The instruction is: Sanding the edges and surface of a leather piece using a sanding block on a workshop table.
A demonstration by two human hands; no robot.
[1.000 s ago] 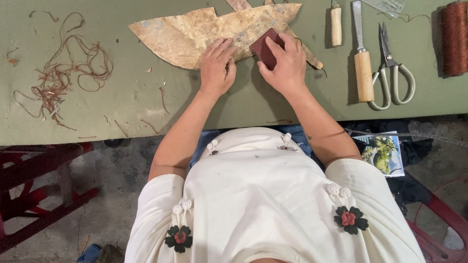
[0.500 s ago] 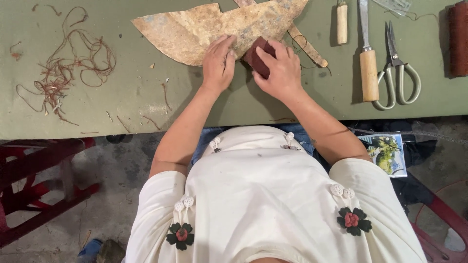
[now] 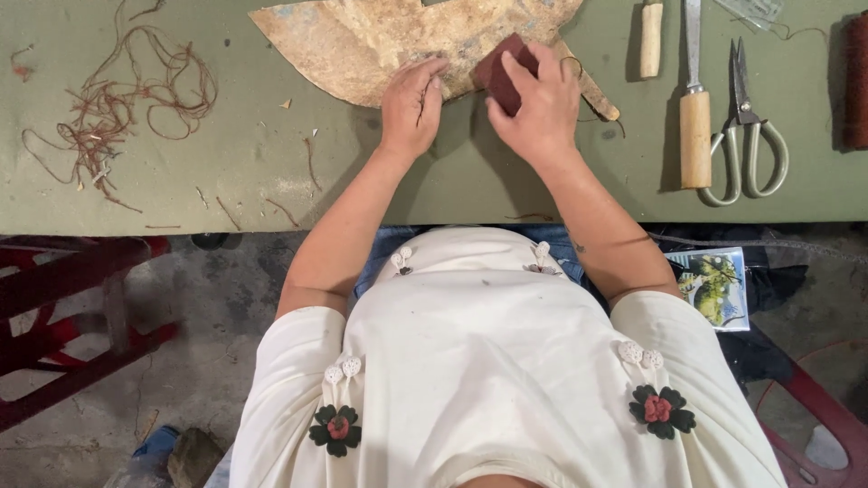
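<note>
While the left hand (image 3: pixel 411 108) presses flat on the tan sheet (image 3: pixel 380 41) on the green table (image 3: pixel 226 172), the right hand (image 3: pixel 538 108) grips a maroon block (image 3: pixel 500 68) against its lower edge (rubbing seemingly midway; surface mottled).

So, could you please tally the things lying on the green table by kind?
Flat tan sheet: 1
Dark red sanding block, in the right hand: 1
Wooden-handled tools: 2
Scissors: 1
Thread spool: 1
Loose thread tangle: 1
Total: 7
</note>
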